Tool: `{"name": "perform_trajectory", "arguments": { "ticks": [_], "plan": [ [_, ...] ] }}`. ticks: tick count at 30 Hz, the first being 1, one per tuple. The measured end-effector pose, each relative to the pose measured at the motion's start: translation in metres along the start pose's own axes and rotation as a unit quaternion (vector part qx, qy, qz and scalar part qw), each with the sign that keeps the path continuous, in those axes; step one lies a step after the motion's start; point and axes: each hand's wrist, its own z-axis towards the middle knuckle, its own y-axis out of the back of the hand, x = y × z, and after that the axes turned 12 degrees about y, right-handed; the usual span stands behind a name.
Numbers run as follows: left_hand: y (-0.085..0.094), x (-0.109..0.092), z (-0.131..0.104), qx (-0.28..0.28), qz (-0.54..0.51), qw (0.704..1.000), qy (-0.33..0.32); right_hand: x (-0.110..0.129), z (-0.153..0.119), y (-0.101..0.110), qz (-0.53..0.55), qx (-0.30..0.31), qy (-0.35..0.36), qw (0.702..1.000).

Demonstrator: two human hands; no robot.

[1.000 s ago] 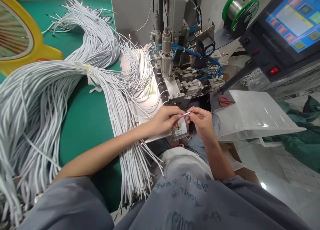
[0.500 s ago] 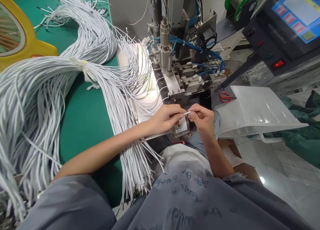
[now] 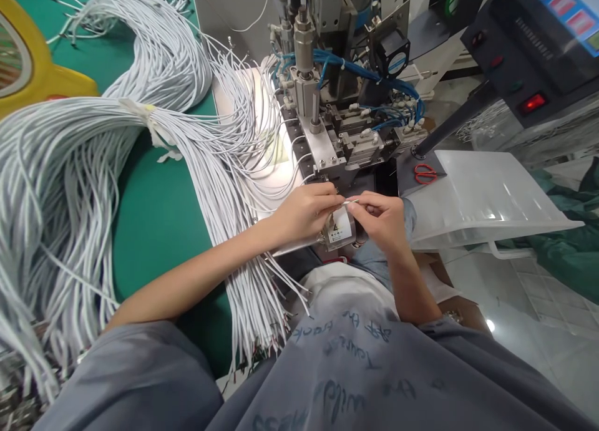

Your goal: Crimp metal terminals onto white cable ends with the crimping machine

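Observation:
Between my two hands runs the end of a thin white cable (image 3: 347, 202). My left hand (image 3: 306, 211) is closed, pinching it from the left. From the right, my right hand (image 3: 380, 220) pinches the cable's tip between thumb and finger. Both hands are over the front edge of a machine (image 3: 327, 144) with metal cylinders and blue air hoses. Just below the fingers sits a clear box with a warning label (image 3: 340, 230). A large bundle of white cables (image 3: 210, 188) lies to the left of my left hand, with several ends in the machine's side.
A green mat (image 3: 145, 231) lies under the cables. At the upper left stands a yellow framed object (image 3: 60, 75). Red-handled scissors (image 3: 425, 174) lie to the right, beside a translucent tray (image 3: 496, 194). A control panel (image 3: 524, 57) hangs at the upper right.
My view has shifted slightly, and the control panel sits further right. Both hands still pinch the cable, now a little higher in the picture, with less of it showing between the fingers.

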Motion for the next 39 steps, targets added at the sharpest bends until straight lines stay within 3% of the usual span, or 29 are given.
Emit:
{"name": "perform_trajectory", "arguments": {
  "ticks": [3, 7, 10, 14, 17, 19, 22, 25, 27, 31, 34, 39],
  "plan": [
    [-0.001, -0.002, 0.0, -0.014, -0.007, 1.0, 0.01, -0.004, 0.0, -0.003, 0.035, -0.006, -0.018, 0.999],
    [0.0, -0.006, -0.002, -0.025, -0.061, 0.997, 0.037, -0.008, -0.008, -0.018, 0.076, -0.092, 0.009, 0.993],
    [0.003, -0.005, -0.001, -0.02, 0.004, 1.0, -0.002, -0.005, -0.01, -0.02, 0.031, -0.122, 0.057, 0.99],
    [0.01, 0.001, 0.003, 0.004, 0.203, 0.974, -0.098, -0.005, -0.003, -0.007, -0.039, -0.02, 0.075, 0.996],
    [0.009, 0.002, 0.004, -0.004, 0.238, 0.965, -0.107, -0.01, 0.002, -0.003, -0.037, 0.021, 0.056, 0.998],
    [0.005, 0.001, 0.002, -0.023, 0.187, 0.981, -0.052, -0.014, 0.003, -0.007, -0.03, -0.005, 0.055, 0.998],
    [-0.003, -0.001, -0.001, -0.028, 0.024, 0.998, 0.052, -0.015, 0.0, -0.016, -0.007, -0.064, 0.061, 0.996],
    [-0.008, -0.002, -0.003, -0.01, -0.105, 0.988, 0.114, -0.015, -0.003, -0.022, 0.012, -0.099, 0.056, 0.993],
    [-0.009, 0.001, -0.004, 0.01, -0.114, 0.986, 0.122, -0.017, -0.001, -0.022, 0.011, -0.1, 0.037, 0.994],
    [-0.007, 0.013, -0.003, 0.064, 0.055, 0.992, 0.099, -0.036, 0.01, -0.014, 0.025, -0.035, -0.013, 0.999],
    [-0.006, 0.021, -0.001, 0.122, 0.203, 0.965, 0.113, -0.057, 0.02, -0.007, 0.043, 0.001, -0.05, 0.998],
    [-0.005, 0.024, 0.001, 0.171, 0.282, 0.938, 0.106, -0.077, 0.026, -0.011, 0.09, 0.032, -0.113, 0.989]
  ]
}}
